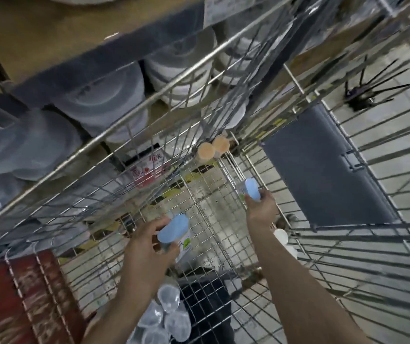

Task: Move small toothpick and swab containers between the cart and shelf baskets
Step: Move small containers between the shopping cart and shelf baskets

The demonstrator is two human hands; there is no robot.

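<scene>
Left hand point(146, 240) grips blue-lidded clear plastic container point(174, 229); right hand point(261, 207), at 2 o'clock, pinches second blue-lidded container point(252, 189) over wire cart basket point(199, 194).

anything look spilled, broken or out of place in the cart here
Nothing stands out. Each hand, left and right, holds a blue-lidded container with its lid on, over the wire cart. No spill or damage shows, though the picture is blurred.

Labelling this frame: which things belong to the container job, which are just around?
Job:
left hand gripping blue-lidded container
right hand gripping second blue-lidded container
wire cart
orange-lidded containers

Just around:
stacked tubs
clear cups
grey panel
</scene>
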